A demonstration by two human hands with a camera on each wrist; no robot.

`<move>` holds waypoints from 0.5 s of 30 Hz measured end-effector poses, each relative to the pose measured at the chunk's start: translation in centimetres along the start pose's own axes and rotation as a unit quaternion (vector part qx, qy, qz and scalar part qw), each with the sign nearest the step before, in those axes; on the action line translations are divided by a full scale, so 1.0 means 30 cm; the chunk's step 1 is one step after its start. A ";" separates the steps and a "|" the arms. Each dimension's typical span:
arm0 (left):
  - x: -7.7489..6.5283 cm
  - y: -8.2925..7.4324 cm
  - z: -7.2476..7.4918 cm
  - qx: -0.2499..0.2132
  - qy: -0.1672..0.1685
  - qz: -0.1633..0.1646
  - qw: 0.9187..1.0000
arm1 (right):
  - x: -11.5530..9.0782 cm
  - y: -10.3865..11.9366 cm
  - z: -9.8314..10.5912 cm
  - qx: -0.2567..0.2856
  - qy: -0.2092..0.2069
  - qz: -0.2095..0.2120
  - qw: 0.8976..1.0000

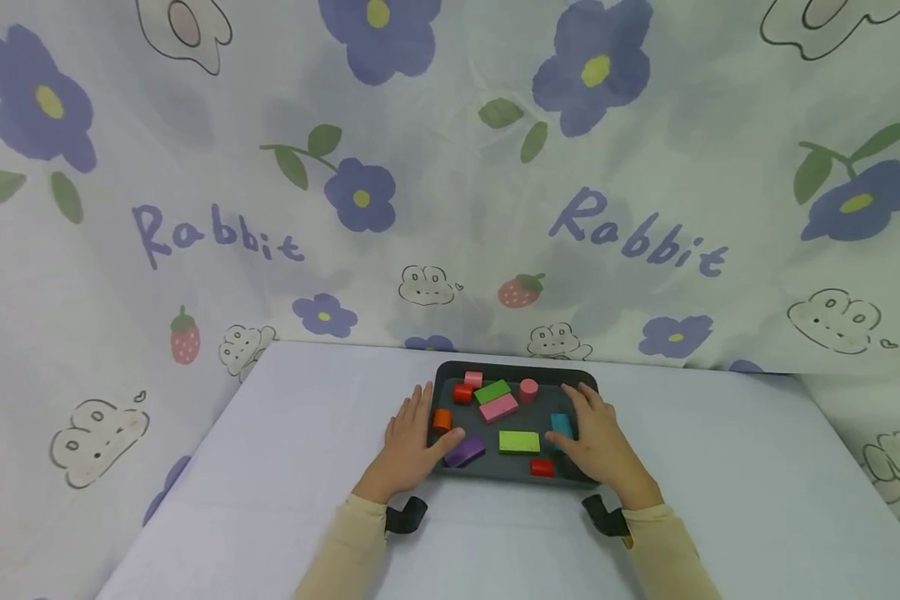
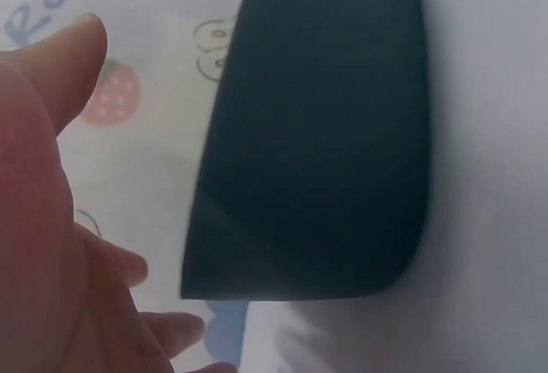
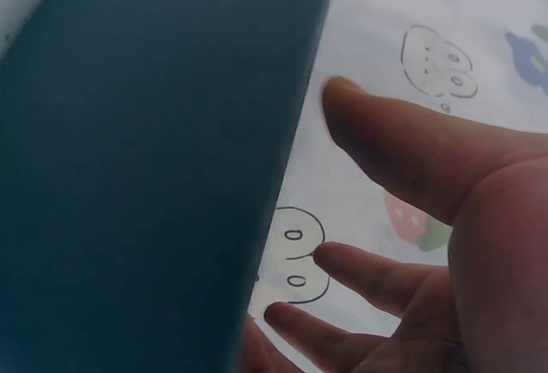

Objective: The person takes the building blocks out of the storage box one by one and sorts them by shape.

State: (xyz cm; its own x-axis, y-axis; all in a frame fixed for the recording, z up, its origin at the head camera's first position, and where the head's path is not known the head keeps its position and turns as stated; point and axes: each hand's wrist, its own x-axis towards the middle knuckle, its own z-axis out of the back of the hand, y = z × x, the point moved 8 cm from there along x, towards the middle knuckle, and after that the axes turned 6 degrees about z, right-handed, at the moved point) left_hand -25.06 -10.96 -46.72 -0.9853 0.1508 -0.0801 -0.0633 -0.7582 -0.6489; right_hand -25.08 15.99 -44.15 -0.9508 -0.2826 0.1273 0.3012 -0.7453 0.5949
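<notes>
A dark grey tray (image 1: 487, 477) stands on the white table with several coloured blocks inside. My left hand (image 1: 407, 450) is at its left side, fingers extended forward, thumb over the rim close to a purple block (image 1: 465, 452) and an orange cylinder (image 1: 442, 420). At the right side is my right hand (image 1: 600, 437), fingers spread, its thumb overlapping a blue block (image 1: 561, 423). A lime green block (image 1: 520, 442) and a red block (image 1: 542, 467) lie between the thumbs. Both wrist views show the tray's dark wall (image 2: 317, 133) beside extended fingers.
Toward the tray's back lie a pink block (image 1: 498, 407), a green block (image 1: 492, 392), a pink cylinder (image 1: 528, 390), a red cylinder (image 1: 462, 393) and a small pink block (image 1: 473, 379). Behind the table (image 1: 285, 467) hangs a patterned curtain (image 1: 450, 225).
</notes>
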 end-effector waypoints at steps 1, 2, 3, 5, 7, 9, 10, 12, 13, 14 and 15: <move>-0.001 0.000 -0.004 0.002 0.002 0.001 1.000 | -0.001 -0.003 -0.007 0.000 0.007 -0.004 1.000; -0.001 0.001 -0.007 0.004 0.004 0.002 1.000 | -0.002 -0.005 -0.013 0.001 0.013 -0.008 1.000; -0.002 0.000 -0.008 0.005 0.003 0.003 1.000 | -0.002 -0.007 -0.019 0.002 0.018 -0.010 1.000; -0.002 -0.002 -0.009 0.005 0.001 0.004 1.000 | -0.001 -0.008 -0.027 0.004 0.024 -0.015 1.000; -0.003 -0.005 -0.011 0.005 0.001 0.005 1.000 | -0.001 -0.009 -0.031 0.001 0.023 -0.021 1.000; -0.003 -0.007 -0.014 0.006 0.001 0.007 1.000 | -0.002 -0.012 -0.034 -0.007 0.022 -0.028 0.999; -0.003 -0.007 -0.017 0.006 0.003 0.009 1.000 | -0.002 -0.013 -0.035 -0.011 0.022 -0.031 0.999; -0.002 -0.003 -0.028 0.007 0.007 0.014 1.000 | -0.002 -0.017 -0.039 -0.021 0.024 -0.037 0.999; 0.000 0.000 -0.034 0.009 0.008 0.016 1.000 | -0.002 -0.018 -0.041 -0.025 0.025 -0.039 0.999; 0.002 0.002 -0.040 0.011 0.010 0.018 1.000 | -0.002 -0.019 -0.042 -0.030 0.026 -0.039 0.998; 0.004 0.003 -0.045 0.011 0.012 0.020 1.000 | -0.002 -0.021 -0.043 -0.035 0.026 -0.040 0.998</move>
State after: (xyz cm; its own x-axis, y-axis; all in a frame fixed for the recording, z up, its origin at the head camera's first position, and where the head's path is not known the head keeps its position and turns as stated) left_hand -24.97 -10.16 -47.82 -0.9832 0.1353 -0.1228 -0.0286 -0.7777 -0.6280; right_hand -25.10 15.68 -45.56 -0.9673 -0.2505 0.0391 0.2309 -0.8066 0.5442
